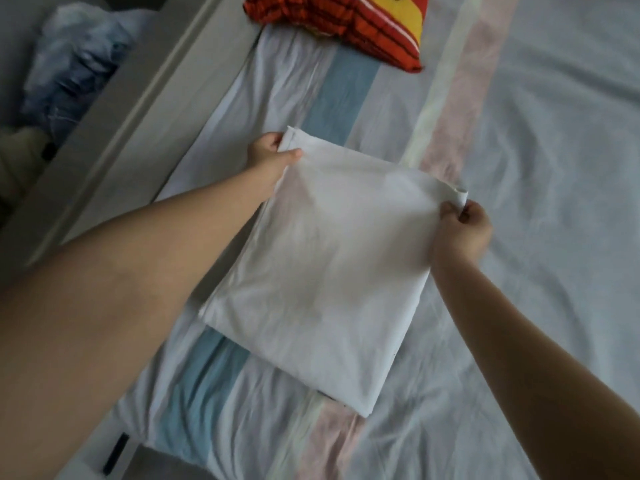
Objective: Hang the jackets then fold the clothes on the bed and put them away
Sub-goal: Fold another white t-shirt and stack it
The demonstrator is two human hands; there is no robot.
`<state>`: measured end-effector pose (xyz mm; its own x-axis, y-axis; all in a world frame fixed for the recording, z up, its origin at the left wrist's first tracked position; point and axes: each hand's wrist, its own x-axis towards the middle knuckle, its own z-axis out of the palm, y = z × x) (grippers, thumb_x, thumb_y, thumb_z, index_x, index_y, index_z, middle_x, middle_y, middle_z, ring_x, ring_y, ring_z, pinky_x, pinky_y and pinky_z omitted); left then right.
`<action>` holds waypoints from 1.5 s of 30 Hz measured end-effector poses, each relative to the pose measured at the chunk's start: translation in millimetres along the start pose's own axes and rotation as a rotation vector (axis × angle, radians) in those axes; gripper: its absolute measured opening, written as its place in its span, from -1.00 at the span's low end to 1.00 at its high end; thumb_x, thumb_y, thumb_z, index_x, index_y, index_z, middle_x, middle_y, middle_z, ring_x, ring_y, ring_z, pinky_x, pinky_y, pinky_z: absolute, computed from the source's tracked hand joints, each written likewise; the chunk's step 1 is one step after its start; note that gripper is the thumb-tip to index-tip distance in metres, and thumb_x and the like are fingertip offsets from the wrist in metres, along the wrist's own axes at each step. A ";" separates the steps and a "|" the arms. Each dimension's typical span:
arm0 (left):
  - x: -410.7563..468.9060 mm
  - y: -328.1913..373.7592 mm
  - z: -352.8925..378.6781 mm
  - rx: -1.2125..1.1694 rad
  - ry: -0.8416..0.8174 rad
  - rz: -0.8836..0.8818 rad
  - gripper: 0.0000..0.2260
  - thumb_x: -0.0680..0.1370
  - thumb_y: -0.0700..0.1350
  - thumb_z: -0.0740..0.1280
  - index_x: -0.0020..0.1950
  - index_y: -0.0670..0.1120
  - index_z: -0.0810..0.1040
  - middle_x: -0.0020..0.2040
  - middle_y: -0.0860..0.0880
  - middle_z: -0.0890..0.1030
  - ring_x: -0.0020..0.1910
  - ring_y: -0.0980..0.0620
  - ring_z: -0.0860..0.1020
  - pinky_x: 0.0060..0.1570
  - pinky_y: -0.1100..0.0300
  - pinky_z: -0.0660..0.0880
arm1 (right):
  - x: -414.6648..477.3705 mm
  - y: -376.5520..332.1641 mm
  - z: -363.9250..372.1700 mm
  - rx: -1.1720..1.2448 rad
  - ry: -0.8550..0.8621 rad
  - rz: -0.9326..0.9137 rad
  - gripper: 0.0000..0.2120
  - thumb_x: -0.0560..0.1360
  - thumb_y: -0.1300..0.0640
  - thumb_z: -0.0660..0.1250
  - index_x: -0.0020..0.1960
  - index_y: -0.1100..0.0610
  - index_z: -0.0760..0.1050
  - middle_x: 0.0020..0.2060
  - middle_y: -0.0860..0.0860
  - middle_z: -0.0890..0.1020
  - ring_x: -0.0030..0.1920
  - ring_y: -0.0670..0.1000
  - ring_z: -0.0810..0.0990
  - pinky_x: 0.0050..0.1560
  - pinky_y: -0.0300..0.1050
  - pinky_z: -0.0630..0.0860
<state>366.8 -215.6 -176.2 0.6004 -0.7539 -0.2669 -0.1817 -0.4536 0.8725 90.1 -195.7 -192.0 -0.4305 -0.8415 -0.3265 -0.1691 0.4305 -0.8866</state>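
A white garment (322, 271) lies partly folded into a rough rectangle on the striped bed sheet (540, 140). My left hand (268, 154) pinches its far left corner between thumb and fingers. My right hand (462, 228) pinches the far right corner, where the cloth bunches into a small roll. Both far corners are lifted a little off the bed while the near folded edge rests on the sheet.
A red, yellow and white patterned cloth (346, 26) lies at the far end of the bed. A grey bed frame rail (138, 109) runs along the left side. Beyond the rail sits a pile of pale blue fabric (79, 60).
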 end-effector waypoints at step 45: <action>-496.1 -34.8 289.1 1.149 -0.964 0.467 0.10 0.31 0.32 0.41 0.50 0.14 -0.36 0.34 -0.01 -0.58 0.33 -0.17 -0.54 0.25 -0.50 -0.23 | -47.3 141.6 -514.1 -1.032 -0.426 -0.301 -0.49 0.50 0.21 0.24 0.44 0.09 0.29 0.33 0.05 0.42 0.35 0.08 0.35 0.32 -0.02 0.30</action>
<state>-149.9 36.8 -192.5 -0.2984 -0.7294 -0.6155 -0.9441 0.1306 0.3028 -369.4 72.9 -133.7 0.0509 -0.9126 -0.4057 -0.9426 0.0903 -0.3215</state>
